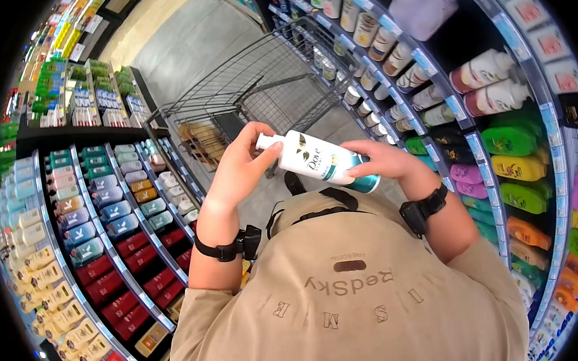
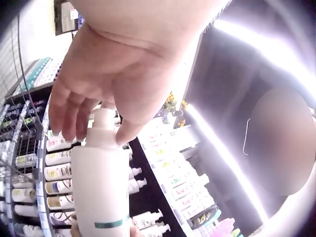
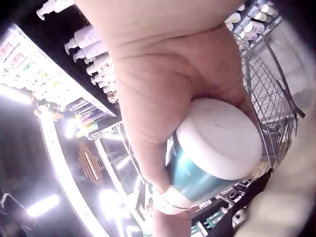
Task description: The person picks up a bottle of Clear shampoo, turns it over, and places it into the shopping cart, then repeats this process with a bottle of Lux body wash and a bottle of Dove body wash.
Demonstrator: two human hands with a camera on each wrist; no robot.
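While we hold it up between both hands: the white Dove bottle sits level in front of our chest, above the cart.
Long axis: it runs sideways, from one hand across to the other; the narrow cap end points to our left, the teal base end to our right.
Left hand: we've got thumb and fingers loosely curled around the neck; in the left wrist view the fingertips just touch the cap shoulder, a light pinch rather than a full wrap.
Right hand: it's wrapped firmly round the teal base end; the right wrist view shows the flat white bottom of the bottle poking out past our palm.
Which hand is nearer: neither, both are on it, but our right carries the heavier end.
Beyond the hands: the wire shopping cart stands straight ahead, just past the bottle.
To either side: stocked shelves close by.
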